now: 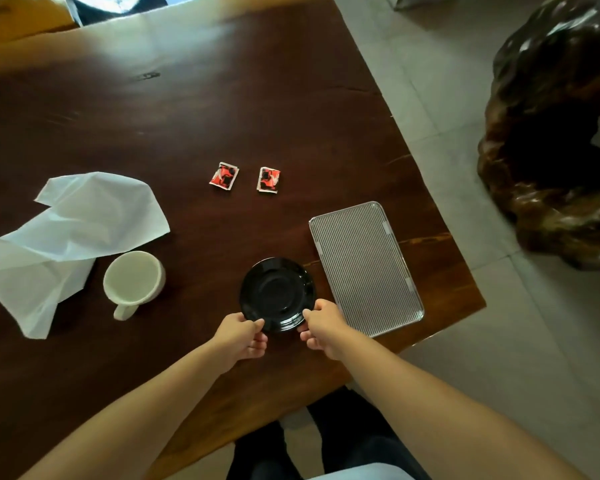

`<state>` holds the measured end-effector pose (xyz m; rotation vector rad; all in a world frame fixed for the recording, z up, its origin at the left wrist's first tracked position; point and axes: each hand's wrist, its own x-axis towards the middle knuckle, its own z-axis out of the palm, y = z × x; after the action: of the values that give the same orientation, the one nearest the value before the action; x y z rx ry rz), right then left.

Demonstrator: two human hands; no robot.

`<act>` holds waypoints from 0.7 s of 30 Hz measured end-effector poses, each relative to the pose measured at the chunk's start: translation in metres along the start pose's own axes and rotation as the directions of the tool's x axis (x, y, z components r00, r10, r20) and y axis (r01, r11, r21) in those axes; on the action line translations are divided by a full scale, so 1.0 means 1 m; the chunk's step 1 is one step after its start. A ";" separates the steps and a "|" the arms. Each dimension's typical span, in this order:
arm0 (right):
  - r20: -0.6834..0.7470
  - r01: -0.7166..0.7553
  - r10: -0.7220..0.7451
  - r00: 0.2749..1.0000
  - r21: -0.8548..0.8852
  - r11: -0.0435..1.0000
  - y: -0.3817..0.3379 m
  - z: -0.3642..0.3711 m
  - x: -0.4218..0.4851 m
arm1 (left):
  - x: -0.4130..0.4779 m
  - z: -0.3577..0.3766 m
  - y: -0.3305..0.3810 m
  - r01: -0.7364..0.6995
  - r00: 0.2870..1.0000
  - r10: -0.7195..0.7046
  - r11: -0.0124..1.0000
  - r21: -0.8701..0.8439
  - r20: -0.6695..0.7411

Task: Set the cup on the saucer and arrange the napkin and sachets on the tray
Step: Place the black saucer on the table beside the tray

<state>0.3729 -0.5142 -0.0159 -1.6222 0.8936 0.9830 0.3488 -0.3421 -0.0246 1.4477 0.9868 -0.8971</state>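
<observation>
Black and glossy, the saucer (277, 294) is our landmark, lying on the dark wooden table (187, 98) near its front edge. We hold it with both hands: the left hand (240, 336) pinches its near-left rim, thumb on top and fingers curled beneath, and the right hand (323, 327) pinches the near-right rim the same way. Whether the saucer is lifted or resting flat we cannot tell. Just right of the saucer lies the ribbed metal tray (366, 268), bare, its near-left edge almost touching the right hand. Left of the saucer, well apart, stands the white cup (134, 283), upright and empty, handle toward us. Further left of the saucer sprawls the crumpled white napkin (66, 237), one fold touching or overlapping the cup's far side. Beyond the saucer, toward the table's middle, lie the two red sachets (224, 176) (268, 180), side by side and apart. We judge this the opening step: placing the saucer, probably onto the tray. Next we would need to carry it level to the right, set it down leaving room for napkin and sachets, then free a hand to reach left for the cup.
</observation>
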 end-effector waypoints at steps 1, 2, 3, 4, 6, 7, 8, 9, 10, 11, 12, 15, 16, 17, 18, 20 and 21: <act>0.004 -0.007 0.007 1.000 -0.001 1.000 0.000 -0.003 0.005 | 0.002 0.005 0.001 0.010 1.000 -0.010 1.000 -0.018 -0.003; 0.009 -0.014 0.014 1.000 0.002 1.000 0.000 -0.004 0.009 | 0.005 0.009 0.001 0.019 1.000 -0.020 0.999 -0.034 -0.013; 0.011 -0.025 0.025 1.000 0.007 1.000 0.000 -0.006 0.013 | 0.007 0.012 0.001 0.028 0.999 -0.029 0.998 -0.054 -0.026; 0.010 -0.037 0.037 0.999 0.007 0.999 -0.001 -0.007 0.015 | 0.010 0.016 0.001 0.035 0.998 -0.038 0.997 -0.068 -0.042; 0.021 -0.059 0.058 0.998 0.018 0.998 -0.001 -0.010 0.021 | 0.014 0.021 0.000 0.046 0.996 -0.053 0.995 -0.093 -0.069; 0.029 -0.064 0.063 0.998 0.014 0.998 0.000 -0.011 0.023 | 0.015 0.023 -0.001 0.050 0.995 -0.059 0.993 -0.104 -0.079; 0.032 -0.067 0.067 0.997 0.007 0.998 0.000 -0.012 0.024 | 0.015 0.024 -0.001 0.053 0.994 -0.062 0.993 -0.107 -0.087; 0.033 -0.067 0.067 0.997 0.004 0.998 0.000 -0.013 0.025 | 0.015 0.026 -0.001 0.054 0.994 -0.064 0.993 -0.109 -0.091; 0.031 -0.066 0.066 0.997 0.006 0.998 0.000 -0.014 0.026 | 0.014 0.028 0.000 0.055 0.993 -0.066 0.993 -0.109 -0.094; 0.025 -0.066 0.066 0.997 0.010 0.998 -0.001 -0.015 0.027 | 0.013 0.030 0.001 0.057 0.993 -0.068 0.992 -0.111 -0.097; 0.015 -0.069 0.069 0.998 0.018 0.997 -0.001 -0.016 0.027 | 0.013 0.031 0.002 0.059 0.992 -0.071 0.992 -0.112 -0.103; -0.020 -0.101 0.103 0.995 0.077 0.992 -0.002 -0.018 0.029 | 0.012 0.035 0.004 0.065 0.991 -0.079 0.991 -0.120 -0.112; -0.029 -0.112 0.115 0.993 0.103 0.988 -0.002 -0.019 0.029 | 0.013 0.036 0.004 0.069 0.990 -0.083 0.990 -0.122 -0.113; -0.038 -0.121 0.127 0.991 0.129 0.984 -0.001 -0.019 0.029 | 0.013 0.037 0.003 0.071 0.990 -0.086 0.990 -0.125 -0.116; -0.046 -0.129 0.137 0.989 0.153 0.980 0.000 -0.019 0.030 | 0.014 0.038 0.002 0.072 0.989 -0.088 0.989 -0.129 -0.121; -0.063 -0.140 0.154 0.986 0.189 0.972 0.003 -0.018 0.031 | 0.014 0.041 0.001 0.072 0.988 -0.090 0.988 -0.139 -0.129; -0.073 -0.141 0.158 0.985 0.195 0.971 0.004 -0.018 0.032 | 0.014 0.043 0.000 0.070 0.987 -0.089 0.988 -0.140 -0.131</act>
<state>0.3846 -0.5352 -0.0435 -1.4623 1.1490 0.9045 0.3539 -0.3834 -0.0419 1.3765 1.1925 -0.7799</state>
